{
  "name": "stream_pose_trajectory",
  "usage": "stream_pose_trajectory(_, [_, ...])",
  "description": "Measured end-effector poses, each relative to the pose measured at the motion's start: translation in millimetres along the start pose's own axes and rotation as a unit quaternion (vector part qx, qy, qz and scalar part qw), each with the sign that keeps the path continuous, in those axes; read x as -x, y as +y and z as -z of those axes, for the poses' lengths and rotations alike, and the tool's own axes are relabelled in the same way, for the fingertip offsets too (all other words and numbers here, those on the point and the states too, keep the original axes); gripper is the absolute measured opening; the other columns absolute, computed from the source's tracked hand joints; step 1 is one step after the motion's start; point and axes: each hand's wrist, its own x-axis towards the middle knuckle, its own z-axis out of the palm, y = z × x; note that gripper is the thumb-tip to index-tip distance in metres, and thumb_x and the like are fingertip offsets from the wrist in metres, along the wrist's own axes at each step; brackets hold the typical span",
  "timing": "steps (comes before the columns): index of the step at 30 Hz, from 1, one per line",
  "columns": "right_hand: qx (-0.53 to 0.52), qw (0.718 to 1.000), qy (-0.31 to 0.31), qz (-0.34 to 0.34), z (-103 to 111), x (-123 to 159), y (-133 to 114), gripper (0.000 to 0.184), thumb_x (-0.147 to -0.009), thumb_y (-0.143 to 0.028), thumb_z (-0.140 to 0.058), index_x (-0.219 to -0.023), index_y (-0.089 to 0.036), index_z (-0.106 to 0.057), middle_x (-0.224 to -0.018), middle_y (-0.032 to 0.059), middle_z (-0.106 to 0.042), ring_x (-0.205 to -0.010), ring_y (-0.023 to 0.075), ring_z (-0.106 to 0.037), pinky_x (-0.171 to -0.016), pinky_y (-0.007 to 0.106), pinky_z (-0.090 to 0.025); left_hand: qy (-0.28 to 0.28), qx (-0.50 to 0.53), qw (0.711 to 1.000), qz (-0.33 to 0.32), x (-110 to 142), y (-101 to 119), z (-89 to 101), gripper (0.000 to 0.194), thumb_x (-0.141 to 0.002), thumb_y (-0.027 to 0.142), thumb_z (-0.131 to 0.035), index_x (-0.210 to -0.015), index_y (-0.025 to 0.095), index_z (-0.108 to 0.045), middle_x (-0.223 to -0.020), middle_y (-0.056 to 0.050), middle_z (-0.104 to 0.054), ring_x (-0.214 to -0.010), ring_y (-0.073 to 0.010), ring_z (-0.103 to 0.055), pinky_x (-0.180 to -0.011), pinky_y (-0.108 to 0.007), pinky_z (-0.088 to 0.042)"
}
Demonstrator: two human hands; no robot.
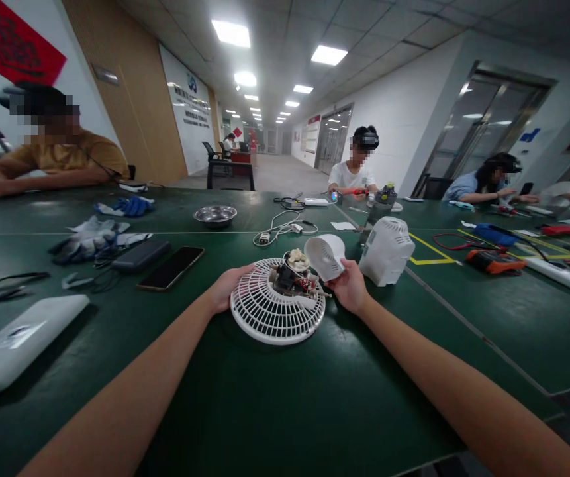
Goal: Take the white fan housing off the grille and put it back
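Note:
A round white fan grille lies on the green table in front of me. On its middle sits a dark motor with red wires and a pale part on top. My left hand is closed on the grille's left rim, some of its fingers hidden. In my right hand is a hollow white plastic motor cover, gripped at its lower right edge. The cover is tilted, just right of the motor and apart from it. A white vented housing stands upright beyond my right hand.
A metal bowl, white cable and bottle stand or lie farther back. Left are a phone, power bank, gloves and a white device. A multimeter lies right. Several people sit around.

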Motion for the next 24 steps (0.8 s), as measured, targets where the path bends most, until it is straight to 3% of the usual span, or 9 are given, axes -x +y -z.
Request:
stream_pose_trajectory(7, [-0.009, 0.999, -0.027, -0.037, 3, 12, -10, 0.028, -0.079, -0.047, -0.057, -0.091, -0.022, -0.063, -0.08, 0.0014, -0.073, -0.071, 0.0215, -0.068, -0.058, 0.03, -0.049, 0.003, -0.011, 1.0, -0.013, 9, 0, -11.9, 0.02, -0.096, 0.018, -0.053, -0.101, 0.006, -0.068, -0.09, -0.015, -0.075, -0.077, -0.0213, -0.075, -0.078, -0.035, -0.063])
stream_pose_trajectory(12, [-0.009, 0.997, -0.059, -0.046, 0, 18, -13, 0.029, -0.079, -0.048, -0.057, -0.092, -0.023, -0.063, -0.076, -0.001, -0.071, -0.067, 0.0196, -0.068, -0.058, 0.029, -0.049, 0.047, -0.028, 0.998, -0.044, 6, -4, -10.1, 0.017, -0.094, 0.017, -0.055, -0.096, 0.006, -0.068, -0.084, -0.014, -0.075, -0.071, -0.0205, -0.074, -0.074, -0.035, -0.063])
stream_pose_trajectory(19, [-0.021, 0.998, -0.051, -0.037, -5, 22, -13, 0.027, -0.078, -0.049, -0.061, -0.088, -0.023, -0.06, -0.071, -0.0029, -0.069, -0.064, 0.0168, -0.065, -0.058, 0.028, -0.05, 0.064, -0.061, 0.991, -0.097, -1, -8, -4.2, 0.015, -0.091, 0.015, -0.06, -0.092, 0.004, -0.07, -0.085, -0.015, -0.075, -0.073, -0.0205, -0.074, -0.076, -0.035, -0.062])
stream_pose_trajectory(24, [-0.013, 0.998, -0.057, -0.031, -4, 25, -10, 0.029, -0.081, -0.052, -0.058, -0.089, -0.024, -0.061, -0.08, -0.002, -0.071, -0.068, 0.0178, -0.066, -0.061, 0.03, -0.052, 0.072, -0.093, 0.983, -0.139, -4, -12, -0.7, 0.013, -0.089, 0.015, -0.062, -0.093, 0.006, -0.071, -0.088, -0.014, -0.075, -0.077, -0.0213, -0.073, -0.078, -0.036, -0.061])
